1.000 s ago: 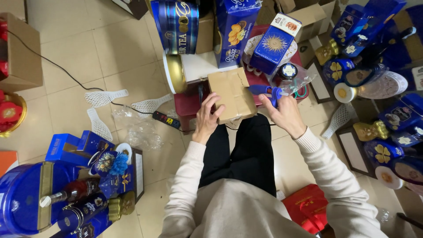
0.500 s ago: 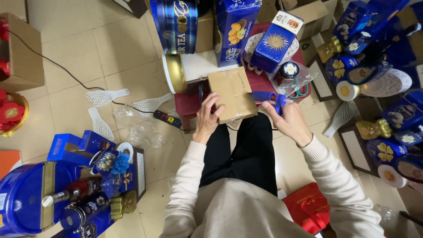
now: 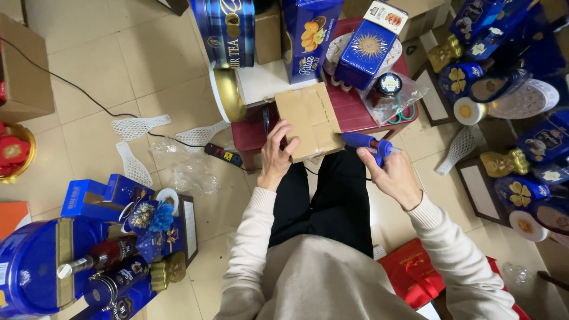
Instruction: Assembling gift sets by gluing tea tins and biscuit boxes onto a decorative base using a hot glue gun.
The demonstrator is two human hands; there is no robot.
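The left hand (image 3: 277, 155) is pressing down on a flat brown cardboard box (image 3: 308, 120) lying at the front edge of the low red table (image 3: 367, 115). The right hand (image 3: 396, 176) is gripping a blue hot-glue gun (image 3: 366, 142), nozzle touching the box's right edge. Risk: nearby fingers may contact hot glue; weak hold-down pressure may let the box slide off the edge.

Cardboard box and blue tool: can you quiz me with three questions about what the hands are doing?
1. True or false: the left hand rests on the cardboard box.
2. What colour is the tool in the right hand?
3. Where do the scissors lie? A) on the floor B) on the red table C) on the person's lap

Key: 1 true; 2 blue; 3 B
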